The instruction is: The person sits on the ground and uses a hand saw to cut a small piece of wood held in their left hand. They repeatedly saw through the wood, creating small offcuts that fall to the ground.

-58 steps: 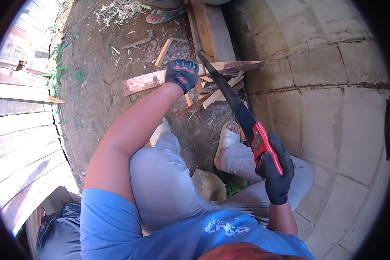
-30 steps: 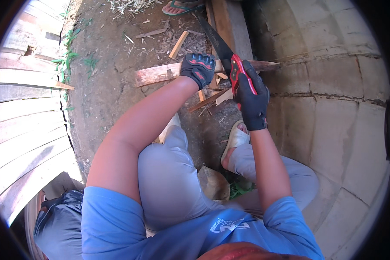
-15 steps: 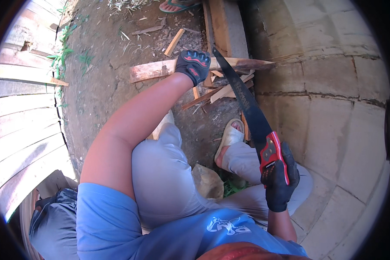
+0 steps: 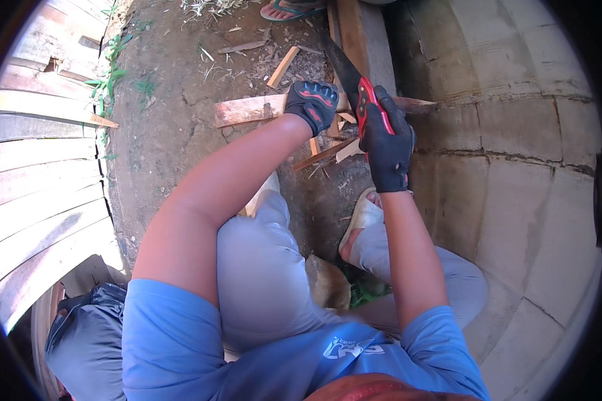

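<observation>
My left hand (image 4: 312, 108), in a black glove with red marks, is closed around a rough length of wood (image 4: 247, 110) that lies crosswise in front of me. My right hand (image 4: 389, 150), gloved alike, grips the red and black handle of a handsaw (image 4: 369, 100). Its dark blade stretches away from me across the wood, just right of my left hand, with the tip close to a beam (image 4: 356, 40). Whether the teeth touch the wood is hard to tell. The wood's tapered right end shows beyond the saw handle.
Wood offcuts (image 4: 324, 154) and a short stick (image 4: 283, 67) lie on the dirt around the wood. A stone (image 4: 328, 281) sits between my legs. Another person's sandaled foot (image 4: 291, 10) is at the far edge. A block wall (image 4: 515, 127) stands right, a plank wall (image 4: 43, 147) left.
My right hand has pushed the saw forward and away from me, from beside my right knee up to the wood. My left hand keeps its hold; the view has shifted slightly.
</observation>
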Motion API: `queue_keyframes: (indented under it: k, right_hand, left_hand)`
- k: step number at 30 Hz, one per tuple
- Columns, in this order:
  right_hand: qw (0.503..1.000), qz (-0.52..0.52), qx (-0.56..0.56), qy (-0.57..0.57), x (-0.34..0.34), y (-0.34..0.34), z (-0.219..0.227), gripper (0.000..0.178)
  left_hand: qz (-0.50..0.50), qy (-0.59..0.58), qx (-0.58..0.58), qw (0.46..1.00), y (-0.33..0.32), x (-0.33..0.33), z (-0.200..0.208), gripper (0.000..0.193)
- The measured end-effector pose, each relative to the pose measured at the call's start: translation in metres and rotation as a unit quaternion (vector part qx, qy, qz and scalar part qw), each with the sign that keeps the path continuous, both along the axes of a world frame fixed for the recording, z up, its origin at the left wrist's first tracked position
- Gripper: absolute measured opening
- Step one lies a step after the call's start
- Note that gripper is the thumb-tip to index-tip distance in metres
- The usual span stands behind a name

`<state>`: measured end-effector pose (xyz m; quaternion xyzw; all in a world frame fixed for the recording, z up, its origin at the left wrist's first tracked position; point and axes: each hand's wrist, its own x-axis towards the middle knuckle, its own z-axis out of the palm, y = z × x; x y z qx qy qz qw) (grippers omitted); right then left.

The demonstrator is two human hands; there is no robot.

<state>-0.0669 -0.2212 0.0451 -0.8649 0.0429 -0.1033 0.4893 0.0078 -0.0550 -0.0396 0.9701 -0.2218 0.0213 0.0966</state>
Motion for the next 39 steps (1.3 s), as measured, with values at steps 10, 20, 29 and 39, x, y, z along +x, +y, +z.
queue_keyframes:
  k: [10, 20, 29, 39]
  right_hand:
    - [0.986, -0.044, -0.068, 0.143, -0.204, -0.081, 0.125, 0.044]
    - [0.998, -0.008, -0.041, 0.052, -0.097, -0.039, 0.08, 0.041]
    - [0.999, -0.034, -0.004, 0.04, 0.008, 0.007, 0.004, 0.036]
    - [0.987, -0.055, -0.093, 0.119, -0.212, -0.078, 0.134, 0.047]
  left_hand:
    - [0.005, 0.011, 0.0, 1.0, 0.002, 0.0, 0.0, 0.015]
    - [0.005, 0.022, -0.003, 1.0, 0.004, 0.001, 0.0, 0.017]
    - [0.006, 0.036, 0.008, 0.999, -0.002, -0.004, 0.002, 0.018]
    - [0.014, 0.046, 0.013, 0.999, -0.004, 0.0, 0.002, 0.017]
